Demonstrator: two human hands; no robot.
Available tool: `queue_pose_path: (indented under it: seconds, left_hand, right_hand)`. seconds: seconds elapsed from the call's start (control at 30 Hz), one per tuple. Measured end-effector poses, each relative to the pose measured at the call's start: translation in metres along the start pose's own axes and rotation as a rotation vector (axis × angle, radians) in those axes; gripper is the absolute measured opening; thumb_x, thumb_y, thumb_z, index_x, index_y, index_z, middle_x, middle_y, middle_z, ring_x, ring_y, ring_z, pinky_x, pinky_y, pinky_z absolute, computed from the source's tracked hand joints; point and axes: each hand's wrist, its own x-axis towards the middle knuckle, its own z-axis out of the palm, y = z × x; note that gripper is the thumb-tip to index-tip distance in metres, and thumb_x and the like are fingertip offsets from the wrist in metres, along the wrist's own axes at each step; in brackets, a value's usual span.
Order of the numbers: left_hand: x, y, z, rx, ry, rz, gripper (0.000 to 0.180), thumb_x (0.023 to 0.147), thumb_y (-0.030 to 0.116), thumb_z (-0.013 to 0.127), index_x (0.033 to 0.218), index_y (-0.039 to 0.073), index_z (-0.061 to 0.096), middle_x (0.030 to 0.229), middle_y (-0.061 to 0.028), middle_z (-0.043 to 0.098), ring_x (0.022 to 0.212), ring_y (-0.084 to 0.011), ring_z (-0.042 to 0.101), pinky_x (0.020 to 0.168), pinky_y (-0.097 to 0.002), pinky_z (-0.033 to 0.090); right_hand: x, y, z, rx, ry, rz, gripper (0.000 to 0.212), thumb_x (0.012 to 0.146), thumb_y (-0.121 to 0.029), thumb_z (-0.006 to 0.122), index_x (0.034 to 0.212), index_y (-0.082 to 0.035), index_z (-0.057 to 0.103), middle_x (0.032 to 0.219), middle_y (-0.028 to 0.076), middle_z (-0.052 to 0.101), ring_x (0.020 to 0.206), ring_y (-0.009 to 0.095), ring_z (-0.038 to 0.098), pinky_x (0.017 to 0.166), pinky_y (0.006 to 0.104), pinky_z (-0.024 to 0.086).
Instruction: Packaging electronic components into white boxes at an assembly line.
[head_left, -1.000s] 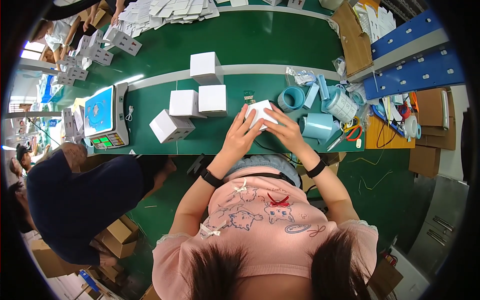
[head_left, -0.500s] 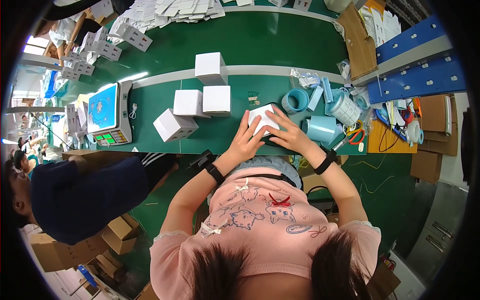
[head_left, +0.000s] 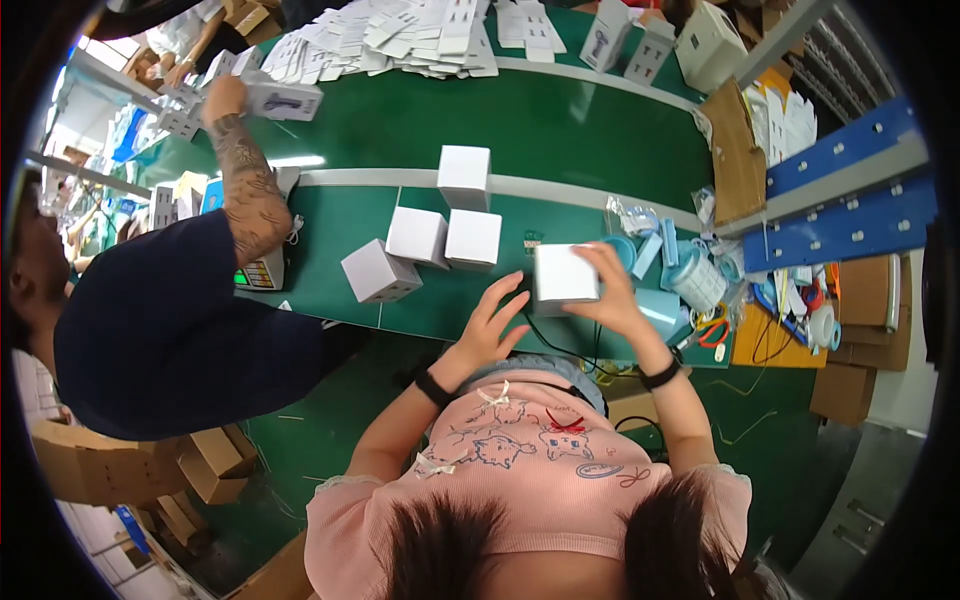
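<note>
A small white box (head_left: pixel 566 272) stands at the front of the green table (head_left: pixel 420 312), its plain top facing me. My right hand (head_left: pixel 614 290) grips the box along its right side. Just left of it, my left hand (head_left: pixel 488 325) is open, fingers spread, apart from the box. Further left several similar white boxes stand grouped, among them a near tilted box (head_left: pixel 381 272) and a back box (head_left: pixel 464 178). A dark cable (head_left: pixel 560 345) runs below the box I hold.
At right lie blue tape rolls (head_left: pixel 700 277), scissors (head_left: pixel 712 328) and plastic wrapping. A co-worker's arm (head_left: pixel 250 180) reaches across the scale (head_left: pixel 262 270) toward printed boxes (head_left: pixel 283 101) at the far left. Flat white cartons (head_left: pixel 390 38) are heaped at the back.
Both hands were on the white box's top; now my left hand is off it and my right holds its side. The co-worker's arm has come in over the scale. The view has shifted.
</note>
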Motion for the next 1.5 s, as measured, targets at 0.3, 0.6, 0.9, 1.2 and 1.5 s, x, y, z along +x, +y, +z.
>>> queue_pose_path:
  seconds: [0.3, 0.6, 0.9, 1.2, 1.5]
  left_hand:
    - [-0.017, -0.011, -0.033, 0.073, -0.046, -0.121, 0.018, 0.075, -0.007, 0.055, 0.092, -0.003, 0.059, 0.089, -0.0134, 0.061, 0.080, -0.0286, 0.059, 0.071, -0.0346, 0.048]
    - [-0.028, -0.002, -0.080, 0.631, 0.341, 0.023, 0.038, 0.070, -0.002, 0.064, 0.105, 0.000, 0.052, 0.108, -0.0172, 0.052, 0.098, -0.0299, 0.051, 0.081, -0.0395, 0.042]
    - [-0.071, -0.062, -0.119, 0.267, 0.793, -0.579, 0.085, 0.058, 0.019, 0.084, 0.124, 0.001, 0.034, 0.132, -0.0155, 0.030, 0.119, -0.0241, 0.035, 0.093, -0.0382, 0.035]
    - [-0.119, -0.120, -0.134, 0.072, 0.554, -0.847, 0.065, 0.068, 0.006, 0.074, 0.123, -0.002, 0.039, 0.127, -0.0159, 0.043, 0.103, -0.0246, 0.053, 0.085, -0.0323, 0.042]
    - [-0.123, -0.141, -0.183, 0.144, 0.977, -0.618, 0.029, 0.072, -0.008, 0.066, 0.094, -0.002, 0.048, 0.071, 0.0023, 0.040, 0.064, -0.0072, 0.039, 0.059, -0.0203, 0.036]
  right_hand:
    - [0.183, -0.151, -0.051, 0.001, 0.173, -0.414, 0.087, 0.053, -0.016, 0.078, 0.130, -0.006, 0.039, 0.126, 0.011, 0.042, 0.119, 0.023, 0.040, 0.099, 0.0333, 0.032]
    - [0.304, -0.099, 0.186, -0.019, -0.214, -0.398, 0.083, 0.056, -0.017, 0.073, 0.127, -0.010, 0.032, 0.105, 0.021, 0.039, 0.094, 0.040, 0.051, 0.080, 0.0415, 0.046]
    - [0.264, -0.074, 0.214, -0.197, -0.498, -0.463, 0.091, 0.065, -0.019, 0.073, 0.136, -0.003, 0.019, 0.126, 0.028, 0.033, 0.108, 0.041, 0.047, 0.090, 0.0406, 0.042]
    - [0.151, -0.012, 0.028, -0.485, -1.004, 0.144, 0.077, 0.064, -0.042, 0.074, 0.120, 0.003, 0.047, 0.105, 0.025, 0.057, 0.096, 0.035, 0.056, 0.085, 0.0375, 0.045]
    - [0.081, 0.044, 0.174, 0.042, -0.238, 0.234, 0.045, 0.072, -0.023, 0.072, 0.110, -0.004, 0.056, 0.104, 0.016, 0.062, 0.098, 0.031, 0.059, 0.082, 0.0349, 0.046]
